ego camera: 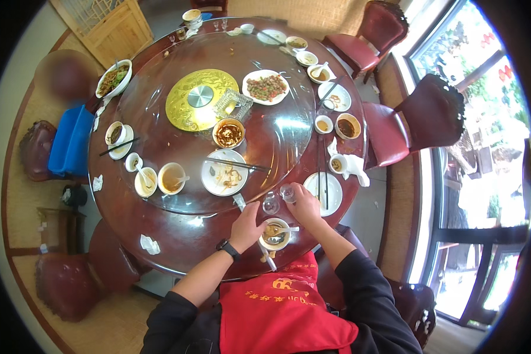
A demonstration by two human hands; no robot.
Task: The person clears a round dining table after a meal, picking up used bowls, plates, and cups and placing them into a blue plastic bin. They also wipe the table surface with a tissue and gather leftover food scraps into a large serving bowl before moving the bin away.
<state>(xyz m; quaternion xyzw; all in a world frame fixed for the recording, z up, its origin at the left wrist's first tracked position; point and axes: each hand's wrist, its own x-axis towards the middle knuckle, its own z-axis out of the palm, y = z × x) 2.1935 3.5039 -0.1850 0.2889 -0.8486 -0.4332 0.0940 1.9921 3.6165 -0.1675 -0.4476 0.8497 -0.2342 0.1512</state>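
My right hand (pixel 304 205) has its fingertips around a small clear glass (pixel 287 193) near the table's front right. Just left of that glass stands a second clear glass (pixel 271 205). My left hand (pixel 248 226), with a watch on the wrist, is over the table edge area, its fingers apart and nothing seen in them. Between my hands and nearer to me is a bowl with a white spoon (pixel 275 239) and food remains. A used white plate (pixel 336 194) with dark chopsticks (pixel 327 183) lies right of my right hand.
A glass turntable (pixel 159 110) carries a plate of diced food (pixel 267 87), a bowl of red sauce (pixel 228 134) and a used plate (pixel 212 177). Used bowls and crumpled napkins (pixel 149 244) lie around the rim. A blue bin (pixel 71 141) and red chairs (pixel 385 132) surround the table.
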